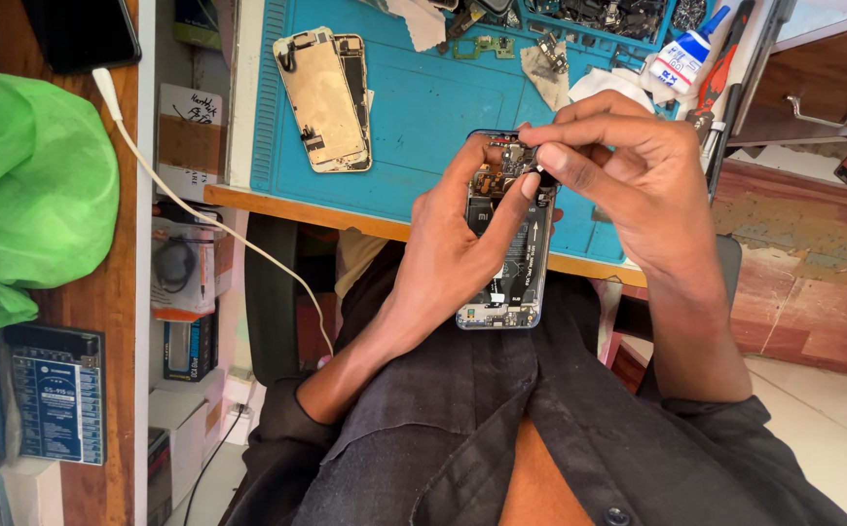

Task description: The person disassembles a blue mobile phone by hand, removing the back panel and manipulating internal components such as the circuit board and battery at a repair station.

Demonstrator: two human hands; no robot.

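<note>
My left hand (453, 248) holds an opened phone (509, 263) with its back cover off, black battery and circuit parts showing, above my lap. Its thumb presses near the upper boards. My right hand (628, 175) reaches over the phone's top end, thumb and forefinger pinched on a small dark part (540, 173) at the camera area. The part is mostly hidden by the fingertips.
A blue work mat (423, 107) on a wooden bench carries a stripped phone frame (324, 97), small circuit pieces (487, 44), cloth scraps and a glue bottle (681, 58). A white cable (209, 219) hangs at left near a green bag (24, 190) and boxes.
</note>
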